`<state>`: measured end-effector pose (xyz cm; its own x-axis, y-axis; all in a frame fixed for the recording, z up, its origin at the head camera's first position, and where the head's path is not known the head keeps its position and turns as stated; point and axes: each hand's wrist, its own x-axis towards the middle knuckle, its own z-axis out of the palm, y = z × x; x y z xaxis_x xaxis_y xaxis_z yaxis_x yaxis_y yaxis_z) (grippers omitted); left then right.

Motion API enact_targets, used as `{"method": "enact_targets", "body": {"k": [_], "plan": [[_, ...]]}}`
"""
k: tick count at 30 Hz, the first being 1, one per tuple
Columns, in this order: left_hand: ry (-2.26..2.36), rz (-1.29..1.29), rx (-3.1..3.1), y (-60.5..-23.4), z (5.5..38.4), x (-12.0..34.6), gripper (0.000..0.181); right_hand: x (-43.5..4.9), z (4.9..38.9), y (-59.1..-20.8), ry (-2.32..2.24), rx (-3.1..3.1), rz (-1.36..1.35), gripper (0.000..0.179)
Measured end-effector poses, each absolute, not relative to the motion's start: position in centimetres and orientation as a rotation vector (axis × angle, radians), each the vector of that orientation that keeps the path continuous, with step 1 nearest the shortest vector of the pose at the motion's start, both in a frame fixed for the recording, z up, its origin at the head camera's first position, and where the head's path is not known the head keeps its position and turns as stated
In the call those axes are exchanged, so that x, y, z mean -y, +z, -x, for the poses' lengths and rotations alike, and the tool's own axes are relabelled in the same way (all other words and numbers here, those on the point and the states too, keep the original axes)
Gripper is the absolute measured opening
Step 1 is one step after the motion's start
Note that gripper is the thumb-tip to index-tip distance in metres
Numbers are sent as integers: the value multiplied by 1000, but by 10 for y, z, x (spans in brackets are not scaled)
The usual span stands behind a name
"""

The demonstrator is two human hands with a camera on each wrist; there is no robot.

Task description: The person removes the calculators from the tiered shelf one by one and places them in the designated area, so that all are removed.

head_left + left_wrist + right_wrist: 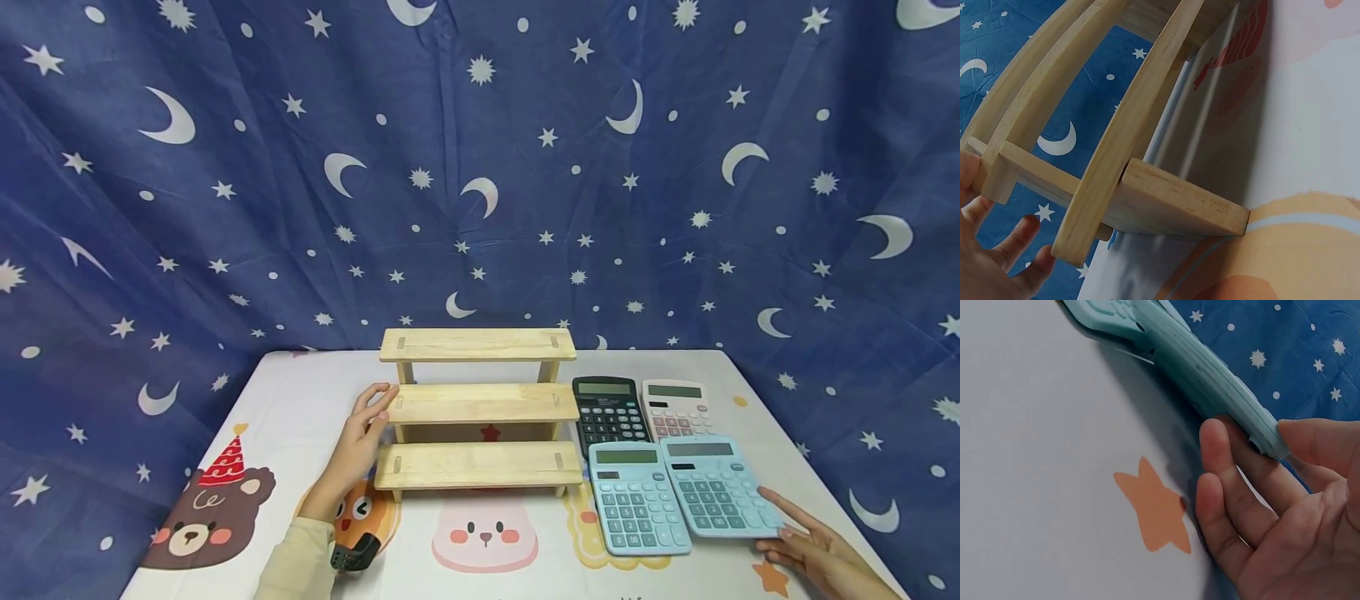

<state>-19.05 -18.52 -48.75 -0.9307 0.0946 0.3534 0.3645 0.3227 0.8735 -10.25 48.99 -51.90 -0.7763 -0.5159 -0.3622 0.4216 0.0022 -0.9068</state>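
Observation:
A pale wooden three-tier display stand stands mid-table. My left hand is at its left side, fingers touching the end of the middle plank; the left wrist view shows the fingers spread around the plank ends. On the right, my right hand pinches the lower right corner of a light blue calculator. In the right wrist view that calculator is tilted, its near edge raised off the cloth, with thumb above and fingers below. A second light blue calculator lies close beside it.
Behind the blue calculators lie a black calculator and a white-pink calculator, both partly covered. The white tablecloth has printed cartoon figures. A blue curtain with moons and stars hangs behind the table.

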Motion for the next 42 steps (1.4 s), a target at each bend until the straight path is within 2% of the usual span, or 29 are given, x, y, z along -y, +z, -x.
{"method": "enact_targets", "body": {"k": [6, 12, 13, 16, 18, 22, 42], "plan": [[-1668, 425, 2341, -487, 191, 185, 43, -491, 103, -519, -1817, -1599, 49, 54], [-1656, 414, 2342, -486, 190, 184, 43, -485, 102, -513, -1632, -1868, -85, 42], [-1652, 414, 2342, -486, 190, 184, 42, -482, 102, -512, -1586, -1932, -116, 44], [-1644, 418, 2338, -486, 189, 184, 42, -471, 102, -507, -1438, -2123, -236, 70], [-1641, 421, 2335, -486, 189, 184, 42, -464, 102, -505, -1346, -2226, -310, 81], [-1633, 429, 2329, -486, 189, 184, 42, -456, 102, -503, -1246, -2308, -415, 81], [-1617, 434, 2327, -486, 189, 184, 42, -454, 105, -497, -1211, -2454, -413, 81]]}}
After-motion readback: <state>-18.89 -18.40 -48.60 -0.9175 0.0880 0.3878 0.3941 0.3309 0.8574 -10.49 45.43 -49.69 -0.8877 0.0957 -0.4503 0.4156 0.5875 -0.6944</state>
